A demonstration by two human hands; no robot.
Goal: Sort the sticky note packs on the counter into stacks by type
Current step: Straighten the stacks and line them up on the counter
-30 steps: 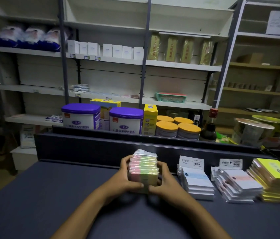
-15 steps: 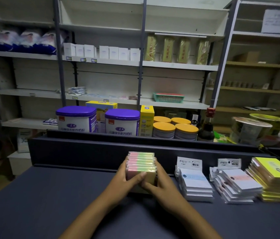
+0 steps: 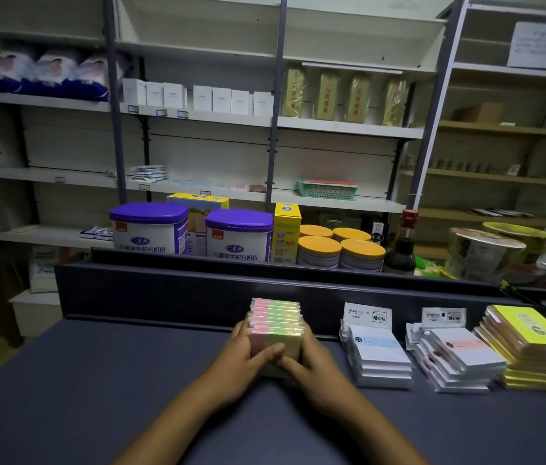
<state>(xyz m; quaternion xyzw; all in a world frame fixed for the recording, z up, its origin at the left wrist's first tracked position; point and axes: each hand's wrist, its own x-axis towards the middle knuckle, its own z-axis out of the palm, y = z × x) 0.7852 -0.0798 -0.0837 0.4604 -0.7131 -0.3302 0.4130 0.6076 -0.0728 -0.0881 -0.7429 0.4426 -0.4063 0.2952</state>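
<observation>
A stack of pink, green and yellow sticky note packs [image 3: 276,325] stands on the dark counter [image 3: 97,380] near the raised back ledge. My left hand [image 3: 241,359] grips its left side and my right hand [image 3: 315,362] grips its right side, thumbs meeting across the front. To the right lie three more stacks: white packs with a blue stripe [image 3: 379,355], white packs with an orange stripe [image 3: 459,357], fanned out, and yellow packs [image 3: 530,347]. The bottom of the coloured stack is hidden behind my thumbs.
The counter's raised dark back ledge [image 3: 197,290] runs right behind the stacks. Beyond it stand purple-lidded tins [image 3: 149,229], yellow boxes [image 3: 286,229], orange-lidded tins [image 3: 342,250] and a dark bottle [image 3: 401,250]. Shelving fills the wall behind.
Both hands have slid the coloured stack back toward the ledge and squared it up; the loose top pack now lies flush with the rest.
</observation>
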